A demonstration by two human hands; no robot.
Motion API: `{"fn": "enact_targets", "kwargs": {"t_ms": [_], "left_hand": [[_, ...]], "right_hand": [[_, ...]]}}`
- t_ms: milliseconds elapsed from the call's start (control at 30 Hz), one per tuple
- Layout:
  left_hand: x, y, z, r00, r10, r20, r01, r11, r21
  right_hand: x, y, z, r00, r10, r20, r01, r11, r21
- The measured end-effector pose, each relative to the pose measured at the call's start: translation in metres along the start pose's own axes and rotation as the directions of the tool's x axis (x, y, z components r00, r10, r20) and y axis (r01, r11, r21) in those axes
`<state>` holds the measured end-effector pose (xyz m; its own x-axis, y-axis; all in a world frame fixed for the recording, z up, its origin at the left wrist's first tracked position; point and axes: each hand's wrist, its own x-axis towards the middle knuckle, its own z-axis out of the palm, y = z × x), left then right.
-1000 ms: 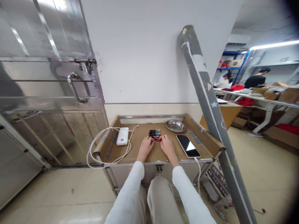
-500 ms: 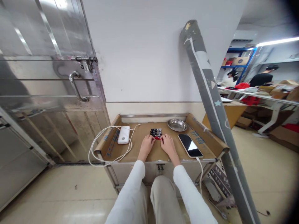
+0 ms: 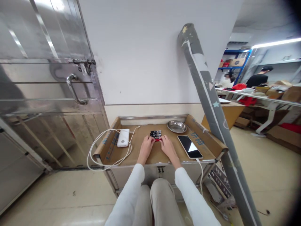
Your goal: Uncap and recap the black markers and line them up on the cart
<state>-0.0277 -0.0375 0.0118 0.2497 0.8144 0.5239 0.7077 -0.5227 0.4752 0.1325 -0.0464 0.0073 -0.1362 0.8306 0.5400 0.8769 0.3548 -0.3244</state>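
Observation:
My left hand (image 3: 146, 147) is closed in a pinch at the left end of a short red marker-like stick (image 3: 157, 140). At its right end, my right hand (image 3: 167, 147) pinches it too. The red stick lies crosswise between the fingertips, low over the brown cardboard surface (image 3: 138, 153); whether it touches the surface I cannot tell. Just beyond it, several short black marker-like sticks (image 3: 155, 133) with pale ends are stacked side by side in a row. The fingers partly cover the nearest of these.
A white power bank (image 3: 123, 138) with a looping white cable lies at left. A round metal dish (image 3: 176, 126) sits at back right, and a phone (image 3: 190, 147) on a charging cable nearer. A long grey roll (image 3: 207, 84) leans beside the cart. Two people work far right.
The whole view has shifted slightly. Both hands stay at the red stick, which shows a little more clearly between the fingertips now. The black sticks remain in their row.

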Motion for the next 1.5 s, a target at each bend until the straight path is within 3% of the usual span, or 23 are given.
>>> {"fn": "enact_targets", "kwargs": {"t_ms": [433, 667, 1200, 1333, 1500], "left_hand": [[-0.002, 0.003, -0.004, 0.999, -0.037, 0.005, 0.037, 0.990, -0.138], [-0.002, 0.002, -0.003, 0.999, -0.036, 0.023, 0.040, 0.987, -0.159], [0.007, -0.007, 0.006, 0.997, 0.021, 0.074, -0.001, 0.966, -0.259], [0.007, -0.008, 0.008, 0.997, 0.036, 0.063, -0.020, 0.973, -0.230], [0.010, -0.008, 0.008, 0.993, 0.074, 0.087, -0.068, 0.995, -0.073]], "right_hand": [[0.001, 0.000, 0.001, 0.999, -0.045, -0.025, 0.048, 0.989, 0.142], [-0.001, 0.001, 0.001, 0.999, -0.010, -0.040, 0.015, 0.993, 0.119], [0.000, -0.002, 0.004, 0.998, -0.050, 0.047, 0.040, 0.980, 0.196], [0.000, -0.001, 0.003, 0.999, -0.043, 0.032, 0.037, 0.985, 0.167], [0.002, 0.002, 0.004, 0.996, 0.060, -0.066, -0.060, 0.998, 0.007]]}}
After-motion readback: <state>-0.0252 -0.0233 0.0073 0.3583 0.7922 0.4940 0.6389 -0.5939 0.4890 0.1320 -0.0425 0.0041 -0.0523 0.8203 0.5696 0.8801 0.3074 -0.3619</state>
